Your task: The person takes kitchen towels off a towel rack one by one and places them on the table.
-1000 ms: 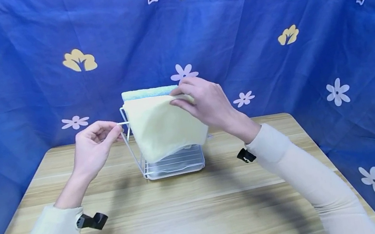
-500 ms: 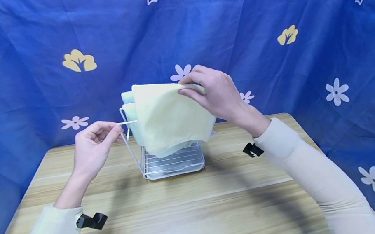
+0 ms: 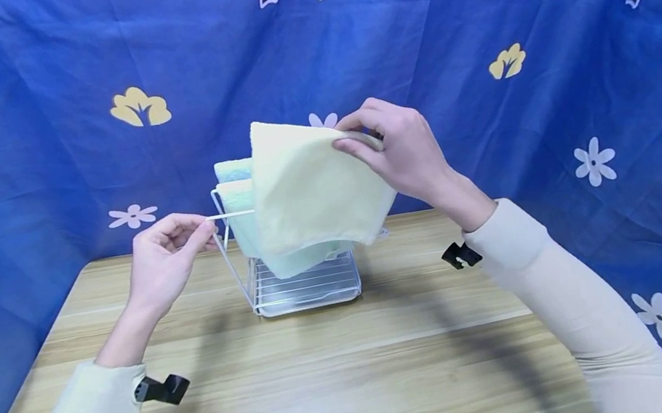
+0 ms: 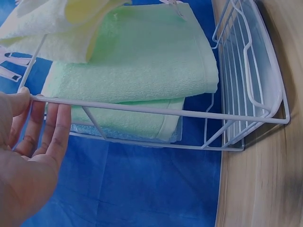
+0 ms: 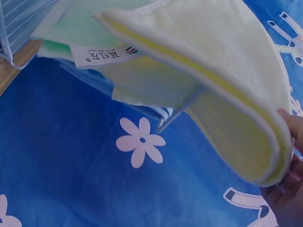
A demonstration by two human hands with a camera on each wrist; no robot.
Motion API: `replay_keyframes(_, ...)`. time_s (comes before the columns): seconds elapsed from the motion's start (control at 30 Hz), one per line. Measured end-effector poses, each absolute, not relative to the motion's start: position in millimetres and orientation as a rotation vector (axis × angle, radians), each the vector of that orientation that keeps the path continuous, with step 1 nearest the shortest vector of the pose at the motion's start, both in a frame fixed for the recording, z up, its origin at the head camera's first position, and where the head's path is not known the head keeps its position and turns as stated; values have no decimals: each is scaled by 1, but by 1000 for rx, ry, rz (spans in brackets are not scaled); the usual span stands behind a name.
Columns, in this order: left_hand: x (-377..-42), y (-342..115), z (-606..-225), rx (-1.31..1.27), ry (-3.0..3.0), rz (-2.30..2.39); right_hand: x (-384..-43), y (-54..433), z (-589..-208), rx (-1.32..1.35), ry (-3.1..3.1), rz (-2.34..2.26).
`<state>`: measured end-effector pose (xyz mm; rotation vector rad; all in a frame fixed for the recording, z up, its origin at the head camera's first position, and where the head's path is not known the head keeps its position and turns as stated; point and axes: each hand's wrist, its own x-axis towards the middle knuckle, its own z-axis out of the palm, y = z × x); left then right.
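Note:
My right hand (image 3: 397,150) pinches a pale yellow towel (image 3: 311,191) along its folded top edge, holding it up at a tilt. In the right wrist view the towel's fold (image 5: 227,47) loops beside a rack bar, and its lower part hangs near the other towels. My left hand (image 3: 164,262) grips the upper left corner of a white wire rack (image 4: 180,112) between thumb and fingers. Over a bar behind hangs a pale green towel (image 4: 142,66) with a printed white label (image 5: 102,56). A light blue towel (image 3: 234,170) hangs farthest back, mostly hidden.
The rack's base has a wire shelf over a shallow tray (image 3: 311,304). It stands toward the back of a wood-grain table (image 3: 311,394). Behind and to both sides hangs a blue cloth backdrop (image 3: 250,51) with printed flowers and animal legs.
My right hand has moved up and to the right, lifting the yellow towel and uncovering more of the green towel and front bar. My left hand has stayed on the rack's corner.

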<state>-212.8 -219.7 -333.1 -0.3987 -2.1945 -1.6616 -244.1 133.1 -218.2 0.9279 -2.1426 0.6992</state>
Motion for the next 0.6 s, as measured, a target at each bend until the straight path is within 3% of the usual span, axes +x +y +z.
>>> replay_keyframes(0.6,-213,-220,-333,-390,-2201,-1651,-245,161,-199,845,-2109,750)
